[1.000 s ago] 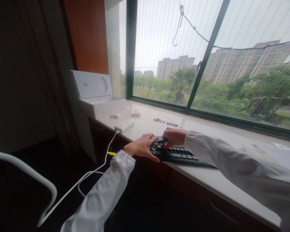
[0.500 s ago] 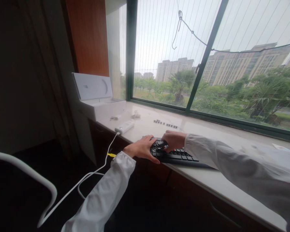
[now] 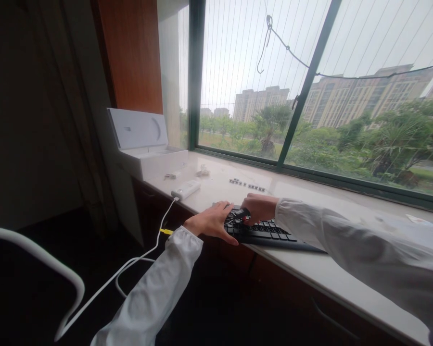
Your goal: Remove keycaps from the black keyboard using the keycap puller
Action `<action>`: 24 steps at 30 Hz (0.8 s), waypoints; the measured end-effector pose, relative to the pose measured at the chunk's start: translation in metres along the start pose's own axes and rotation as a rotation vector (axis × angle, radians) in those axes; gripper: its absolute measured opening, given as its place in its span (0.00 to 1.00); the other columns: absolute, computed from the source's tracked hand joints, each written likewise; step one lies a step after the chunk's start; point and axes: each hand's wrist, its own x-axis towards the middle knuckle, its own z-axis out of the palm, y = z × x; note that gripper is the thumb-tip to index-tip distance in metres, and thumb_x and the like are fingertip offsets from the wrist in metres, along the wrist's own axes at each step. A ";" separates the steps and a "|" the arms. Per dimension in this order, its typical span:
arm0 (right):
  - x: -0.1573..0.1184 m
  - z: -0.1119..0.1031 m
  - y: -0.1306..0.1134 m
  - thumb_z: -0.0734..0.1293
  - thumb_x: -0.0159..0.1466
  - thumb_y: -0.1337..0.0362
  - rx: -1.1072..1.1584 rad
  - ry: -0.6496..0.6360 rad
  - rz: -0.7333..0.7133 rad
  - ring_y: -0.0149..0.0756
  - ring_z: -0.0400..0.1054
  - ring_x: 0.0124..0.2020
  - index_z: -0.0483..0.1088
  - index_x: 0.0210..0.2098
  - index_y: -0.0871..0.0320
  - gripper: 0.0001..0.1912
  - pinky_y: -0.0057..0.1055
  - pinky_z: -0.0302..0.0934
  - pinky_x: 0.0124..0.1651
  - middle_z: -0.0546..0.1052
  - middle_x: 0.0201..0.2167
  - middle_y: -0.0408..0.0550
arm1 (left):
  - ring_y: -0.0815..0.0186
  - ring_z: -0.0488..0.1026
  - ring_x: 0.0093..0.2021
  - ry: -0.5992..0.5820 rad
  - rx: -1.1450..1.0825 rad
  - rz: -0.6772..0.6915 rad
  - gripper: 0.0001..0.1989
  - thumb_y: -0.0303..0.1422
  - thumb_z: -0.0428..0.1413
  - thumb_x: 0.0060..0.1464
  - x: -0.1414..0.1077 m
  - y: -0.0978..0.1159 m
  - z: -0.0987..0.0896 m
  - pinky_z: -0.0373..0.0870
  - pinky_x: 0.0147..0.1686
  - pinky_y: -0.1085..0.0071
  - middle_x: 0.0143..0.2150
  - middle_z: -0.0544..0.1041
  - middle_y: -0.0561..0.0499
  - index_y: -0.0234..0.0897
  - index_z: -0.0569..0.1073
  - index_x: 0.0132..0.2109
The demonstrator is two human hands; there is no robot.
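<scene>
- The window (image 3: 245, 129) fills the far side and lights my work from beyond; my right sleeve (image 3: 310, 223) crosses above the keyboard's right part and hides keys there from me.
- The pale desk (image 3: 222, 190) carries everything. The keyboard lies close along its near edge, so I judge any push should go down or away from me, never nearward.
- The black keyboard (image 3: 270, 234) lies under both my hands. Gentle, even pressure on its left end should stop it from skidding or rocking.
- The open white box (image 3: 159, 166) stands at the far left, lid tilted up, well apart from my work.
- My left hand (image 3: 211, 222) is spread over the keyboard's left end, fingers toward the far side and thumb at the near edge, gripping no loose thing. It should brace without crowding the tool.
- My right hand (image 3: 260, 210) is curled round the tool, just beside my left fingers. A loose wrist and small moves suit such tight rows.
- The white device (image 3: 185, 189) lies left of the keyboard; its white cable (image 3: 159, 238) hangs over the near edge, where my left sleeve (image 3: 176, 250) could snag it.
- The black tool (image 3: 241, 213) has thin wires over the keys; held square, it is less likely to catch neighbouring ones.
- Small pieces (image 3: 251, 186) form a row beyond the keyboard, within reach of a careless knuckle.
</scene>
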 end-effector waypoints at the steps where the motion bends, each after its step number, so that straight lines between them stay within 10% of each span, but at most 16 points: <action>1: 0.000 0.001 0.000 0.69 0.51 0.67 -0.012 0.010 -0.007 0.32 0.66 0.19 0.73 0.21 0.51 0.05 0.30 0.57 0.28 0.70 0.12 0.41 | 0.45 0.55 0.64 -0.004 0.001 -0.006 0.57 0.63 0.62 0.32 0.000 -0.001 0.000 0.57 0.61 0.52 0.65 0.58 0.42 0.45 0.53 0.66; 24: -0.007 0.006 0.002 0.68 0.54 0.66 0.005 0.033 0.030 0.30 0.67 0.19 0.72 0.24 0.55 0.03 0.27 0.58 0.27 0.71 0.14 0.42 | 0.45 0.49 0.68 -0.039 0.065 -0.065 0.62 0.63 0.61 0.35 0.001 -0.003 0.000 0.52 0.64 0.54 0.69 0.51 0.37 0.38 0.46 0.69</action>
